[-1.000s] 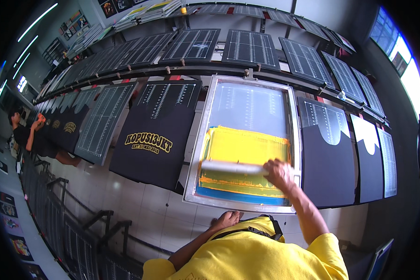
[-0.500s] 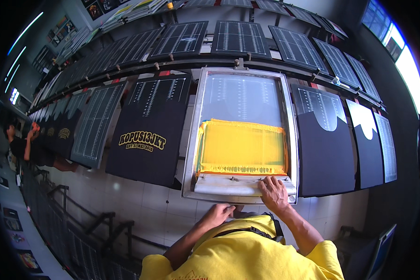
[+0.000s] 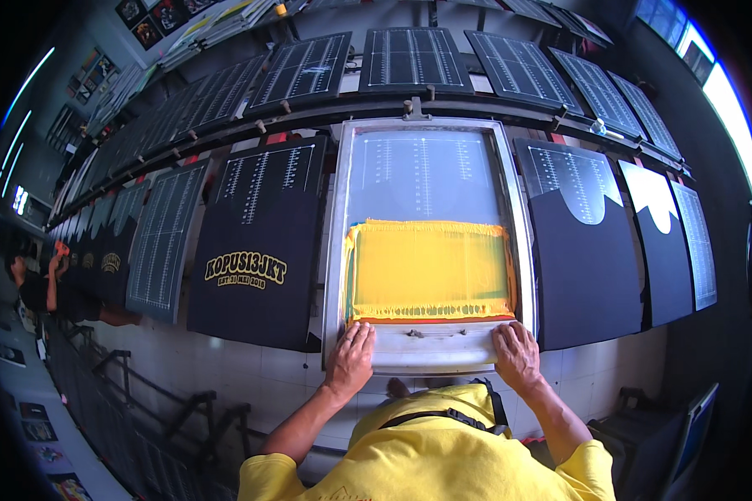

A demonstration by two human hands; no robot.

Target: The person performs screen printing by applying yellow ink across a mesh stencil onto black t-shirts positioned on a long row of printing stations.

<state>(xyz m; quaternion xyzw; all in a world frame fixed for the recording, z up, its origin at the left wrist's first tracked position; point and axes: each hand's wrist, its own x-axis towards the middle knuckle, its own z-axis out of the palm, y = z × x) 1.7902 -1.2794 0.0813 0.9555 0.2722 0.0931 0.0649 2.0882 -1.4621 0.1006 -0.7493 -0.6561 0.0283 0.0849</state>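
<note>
A metal-framed printing screen lies flat in front of me, its mesh covered with yellow ink across the lower half. My left hand grips the near left corner of the frame. My right hand grips the near right corner. A squeegee bar rests along the near edge of the screen between my hands. My yellow shirt fills the bottom of the view.
A black shirt with yellow lettering lies on the board to the left. Plain black shirts lie on boards to the right. A long row of gridded boards runs behind. Another person works at far left.
My right hand drew the squeegee toward me and left it at the near edge. Both hands now hold the frame's near corners; my left hand came up from my body.
</note>
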